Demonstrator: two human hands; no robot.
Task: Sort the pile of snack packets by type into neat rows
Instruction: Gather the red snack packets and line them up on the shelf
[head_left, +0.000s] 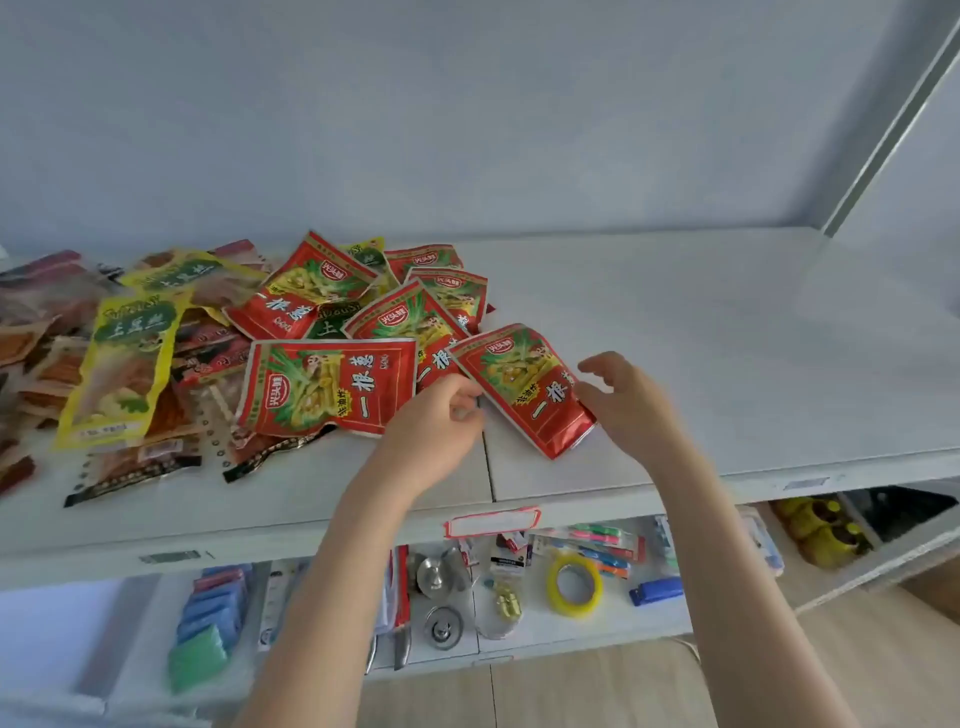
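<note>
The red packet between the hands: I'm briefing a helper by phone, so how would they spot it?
On the upper white shelf, go to the right edge of the snack pile. The red packet lies tilted between the left hand and right hand, the rightmost of the red ones.

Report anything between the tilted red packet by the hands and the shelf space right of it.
Nothing visible but the right hand itself. The tilted red foil snack packet lies at the right edge of the pile; the white shelf top beyond carries no packets.
</note>
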